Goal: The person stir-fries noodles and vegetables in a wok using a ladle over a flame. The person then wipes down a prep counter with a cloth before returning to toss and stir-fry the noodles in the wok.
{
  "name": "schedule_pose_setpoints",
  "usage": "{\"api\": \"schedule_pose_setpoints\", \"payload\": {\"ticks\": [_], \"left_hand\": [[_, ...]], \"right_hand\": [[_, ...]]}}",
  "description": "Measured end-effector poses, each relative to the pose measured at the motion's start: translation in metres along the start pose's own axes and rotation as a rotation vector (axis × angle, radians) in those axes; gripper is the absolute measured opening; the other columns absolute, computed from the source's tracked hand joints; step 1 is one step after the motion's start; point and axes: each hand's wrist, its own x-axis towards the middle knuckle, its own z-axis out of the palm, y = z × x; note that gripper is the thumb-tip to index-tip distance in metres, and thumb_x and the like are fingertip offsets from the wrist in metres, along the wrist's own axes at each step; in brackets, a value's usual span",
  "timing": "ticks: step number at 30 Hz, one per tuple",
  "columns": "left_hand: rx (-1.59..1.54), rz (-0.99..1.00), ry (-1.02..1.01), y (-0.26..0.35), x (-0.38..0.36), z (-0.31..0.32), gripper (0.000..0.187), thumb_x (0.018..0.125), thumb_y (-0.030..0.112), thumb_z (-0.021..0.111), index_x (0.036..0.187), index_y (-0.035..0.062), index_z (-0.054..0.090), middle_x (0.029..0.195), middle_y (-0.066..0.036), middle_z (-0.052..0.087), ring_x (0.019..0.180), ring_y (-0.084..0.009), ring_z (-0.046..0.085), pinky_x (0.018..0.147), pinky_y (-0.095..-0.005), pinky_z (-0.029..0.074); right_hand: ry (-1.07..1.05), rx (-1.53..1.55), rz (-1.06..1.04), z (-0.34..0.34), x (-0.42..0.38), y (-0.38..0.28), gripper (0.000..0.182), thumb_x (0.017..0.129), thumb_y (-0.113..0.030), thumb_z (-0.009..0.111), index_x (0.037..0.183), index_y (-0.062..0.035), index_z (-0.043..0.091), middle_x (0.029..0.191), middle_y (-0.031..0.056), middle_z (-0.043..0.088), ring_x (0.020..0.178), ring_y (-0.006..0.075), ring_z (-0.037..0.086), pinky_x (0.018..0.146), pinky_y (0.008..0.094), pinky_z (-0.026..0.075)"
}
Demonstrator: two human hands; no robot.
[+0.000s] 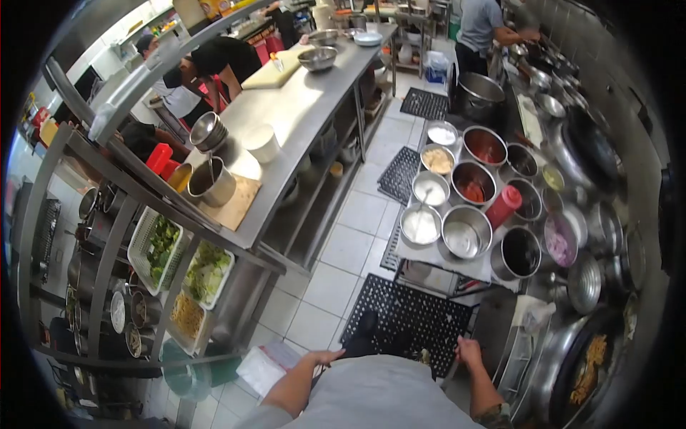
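Observation:
Beside my left hip, low in the head view, is my left hand [330,356], its fingers pointing inward near my trousers; whether they are closed is hard to make out. My right hand [468,352] hangs at my other side with its fingers curled, beside the edge of a steel counter [493,314]. Anything inside it is too small to tell. Ahead on the right stand a steel pot [466,232], a red squeeze bottle [504,205] and bowls of white powder [421,224] and red sauce [473,182]. A wok [587,368] at the lower right holds noodles.
A long steel table [300,107] runs along the left, with a cutting board [275,69] and bowls. Trays of greens [163,247] and noodles [189,314] sit on the near left rack. Black perforated mats [404,314] lie on the tiles. Several people stand farther off.

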Motion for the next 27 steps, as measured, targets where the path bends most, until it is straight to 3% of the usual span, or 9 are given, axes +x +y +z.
{"api": "schedule_pose_setpoints", "payload": {"ticks": [2, 4, 9, 12, 14, 18, 19, 23, 27], "left_hand": [[0.067, 0.010, 0.049, 0.020, -0.013, 0.005, 0.099, 0.087, 0.086, 0.024, 0.144, 0.0094, 0.051, 0.150, -0.016, 0.047, 0.136, -0.0353, 0.045, 0.112, -0.0494, 0.032], [-0.006, -0.023, -0.021, 0.036, -0.026, 0.006, 0.109, 0.079, 0.091, 0.033, 0.153, 0.0111, 0.037, 0.160, -0.018, 0.029, 0.149, -0.0390, 0.023, 0.113, -0.0651, 0.021], [-0.033, -0.047, -0.026, 0.053, -0.041, 0.011, 0.117, 0.074, 0.095, 0.038, 0.153, 0.0085, 0.037, 0.160, -0.019, 0.028, 0.146, -0.0412, 0.028, 0.110, -0.0683, 0.024], [0.148, -0.148, -0.050, 0.046, -0.018, 0.005, 0.120, 0.069, 0.097, 0.042, 0.146, 0.0058, 0.047, 0.151, -0.021, 0.043, 0.138, -0.0392, 0.041, 0.109, -0.0630, 0.032], [0.302, 0.063, -0.196, 0.014, 0.039, -0.009, 0.117, 0.065, 0.098, 0.046, 0.131, 0.0024, 0.062, 0.128, -0.025, 0.062, 0.116, -0.0349, 0.060, 0.101, -0.0482, 0.044], [0.449, -0.075, -0.263, 0.046, 0.040, -0.021, 0.093, 0.072, 0.092, 0.046, 0.108, 0.0102, 0.072, 0.093, -0.017, 0.069, 0.088, -0.0268, 0.065, 0.086, -0.0386, 0.049], [0.512, -0.137, -0.308, 0.057, 0.038, -0.027, 0.096, 0.076, 0.088, 0.048, 0.125, 0.0067, 0.066, 0.115, -0.016, 0.068, 0.113, -0.0298, 0.062, 0.098, -0.0434, 0.046], [0.526, -0.163, -0.332, 0.065, 0.050, -0.047, 0.094, 0.080, 0.084, 0.046, 0.127, 0.0054, 0.063, 0.121, -0.017, 0.065, 0.115, -0.0307, 0.061, 0.103, -0.0448, 0.045], [0.576, -0.072, -0.310, 0.073, 0.038, -0.069, 0.085, 0.084, 0.076, 0.049, 0.134, 0.0078, 0.059, 0.125, -0.018, 0.064, 0.120, -0.0327, 0.058, 0.106, -0.0467, 0.042]], "right_hand": [[-0.001, 0.073, 0.027, 0.007, 0.008, 0.014, 0.040, 0.101, -0.032, 0.051, 0.082, -0.0012, 0.068, 0.063, 0.0115, 0.065, 0.052, 0.0214, 0.064, 0.051, 0.0356, 0.051], [0.002, 0.151, 0.037, 0.018, 0.008, 0.025, 0.038, 0.101, -0.029, 0.049, 0.087, 0.0001, 0.068, 0.066, 0.0131, 0.066, 0.051, 0.0218, 0.063, 0.048, 0.0348, 0.050], [0.002, 0.133, 0.131, 0.059, 0.019, 0.147, 0.020, 0.096, -0.009, 0.049, 0.107, 0.0012, 0.061, 0.084, 0.0164, 0.066, 0.066, 0.0282, 0.068, 0.053, 0.0410, 0.057], [-0.069, 0.261, 0.273, 0.054, -0.013, 0.148, 0.022, 0.095, -0.013, 0.050, 0.096, 0.0054, 0.063, 0.087, 0.0199, 0.066, 0.069, 0.0315, 0.069, 0.053, 0.0431, 0.058], [-0.083, 0.186, 0.234, 0.049, -0.024, 0.155, 0.023, 0.096, -0.013, 0.050, 0.093, 0.0066, 0.062, 0.084, 0.0201, 0.065, 0.064, 0.0322, 0.068, 0.051, 0.0435, 0.057], [-0.024, 0.314, 0.283, 0.043, -0.025, 0.152, 0.015, 0.090, -0.008, 0.057, 0.084, 0.0034, 0.064, 0.078, 0.0142, 0.064, 0.064, 0.0265, 0.066, 0.056, 0.0386, 0.056], [-0.003, 0.356, 0.302, 0.041, -0.023, 0.148, 0.013, 0.088, -0.006, 0.059, 0.081, 0.0023, 0.065, 0.075, 0.0123, 0.064, 0.064, 0.0245, 0.066, 0.057, 0.0369, 0.055], [0.074, 0.440, 0.346, 0.040, -0.023, 0.098, 0.012, 0.087, -0.007, 0.061, 0.079, 0.0022, 0.065, 0.076, 0.0106, 0.067, 0.067, 0.0232, 0.067, 0.062, 0.0336, 0.055], [-0.016, 0.628, 0.181, 0.083, 0.065, 0.172, 0.012, 0.090, -0.006, 0.052, 0.087, 0.0023, 0.061, 0.066, 0.0155, 0.058, 0.054, 0.0300, 0.063, 0.044, 0.0447, 0.052]]}}
